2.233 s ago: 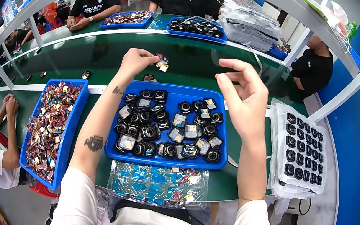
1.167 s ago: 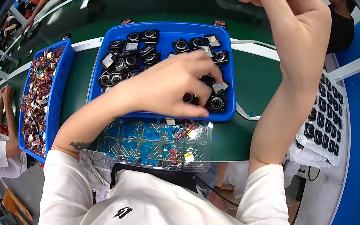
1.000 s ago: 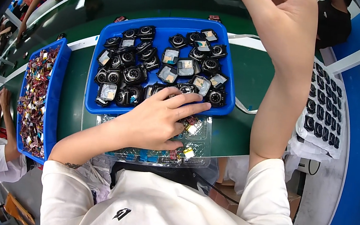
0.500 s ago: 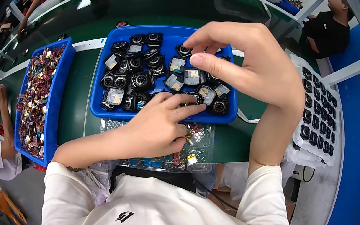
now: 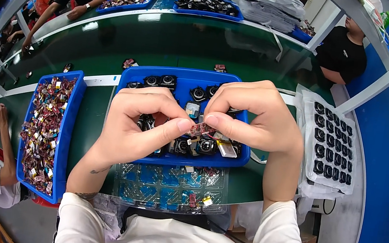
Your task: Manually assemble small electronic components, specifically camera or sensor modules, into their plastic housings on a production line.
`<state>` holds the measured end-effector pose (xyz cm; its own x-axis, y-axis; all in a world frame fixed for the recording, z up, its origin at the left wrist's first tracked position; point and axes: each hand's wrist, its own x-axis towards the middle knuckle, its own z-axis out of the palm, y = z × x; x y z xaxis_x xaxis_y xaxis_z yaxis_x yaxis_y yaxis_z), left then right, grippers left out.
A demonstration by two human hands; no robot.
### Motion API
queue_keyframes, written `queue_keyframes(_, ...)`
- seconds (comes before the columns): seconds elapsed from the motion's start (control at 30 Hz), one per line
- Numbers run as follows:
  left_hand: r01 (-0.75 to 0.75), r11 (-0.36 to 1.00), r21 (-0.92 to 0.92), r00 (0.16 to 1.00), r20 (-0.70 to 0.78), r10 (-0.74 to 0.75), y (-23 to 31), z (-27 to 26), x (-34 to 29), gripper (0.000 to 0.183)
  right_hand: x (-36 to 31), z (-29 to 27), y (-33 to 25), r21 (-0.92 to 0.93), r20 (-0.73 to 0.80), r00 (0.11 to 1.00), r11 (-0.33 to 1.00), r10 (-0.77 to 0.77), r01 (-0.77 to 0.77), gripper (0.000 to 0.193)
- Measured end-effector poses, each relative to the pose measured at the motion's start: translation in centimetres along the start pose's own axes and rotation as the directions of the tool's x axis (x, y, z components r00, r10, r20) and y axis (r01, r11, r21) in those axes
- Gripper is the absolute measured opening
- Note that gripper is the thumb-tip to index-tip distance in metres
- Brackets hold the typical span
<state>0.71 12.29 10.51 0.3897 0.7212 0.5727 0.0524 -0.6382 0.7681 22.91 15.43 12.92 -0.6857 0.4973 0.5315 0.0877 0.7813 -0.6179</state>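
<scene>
Above the near part of a blue tray point(image 5: 137, 71), both my hands meet at a small red circuit board point(image 5: 200, 130). My left hand point(image 5: 142, 119) pinches its left end between thumb and fingers. The thumb and index finger of my right hand point(image 5: 259, 118) grip its upper right side. A silver battery point(image 5: 226, 149) with a yellow edge hangs beside the board; a thin red wire shows between them. Black watch cases point(image 5: 198, 93) lie loosely in the tray, some showing round sensor backs, others pale open insides. My hands hide part of them.
A clear compartment tray point(image 5: 146, 182) with blue pieces lies nearest me. A long blue bin point(image 5: 71, 139) of boards and batteries stands left. White sheets point(image 5: 302, 179) carrying rows of watch cases lie right. Beyond runs a green conveyor point(image 5: 175, 44), with other people around it.
My left hand has risen from the near side of the tray, and my right hand has come down to meet it. Both now hold the circuit board. The view has tilted upward.
</scene>
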Motion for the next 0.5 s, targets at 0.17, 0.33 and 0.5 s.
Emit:
queue_keyframes(0.17, -0.135, 0.977, 0.163, 0.988, -0.047, 0.144, -0.1, -0.7, 0.3, 0.006, 0.4, 0.1, 0.2, 0.092, -0.147, 0.988, 0.995, 0.052, -0.039, 0.013)
queue_keyframes(0.33, 0.061, 0.995, 0.083, 0.991, -0.128, -0.05, 0.3, -0.6, 0.4, 0.014, 0.7, 1.4, 0.7, 0.176, -0.159, 0.979, 0.979, 0.13, -0.101, 0.016)
queue_keyframes(0.5, 0.13, 0.968, -0.216, 0.989, -0.047, -0.144, -0.7, -1.2, 0.5, 0.011, 0.9, 1.6, 0.7, 0.591, 0.059, 0.966, 0.771, 0.251, -0.237, 0.013)
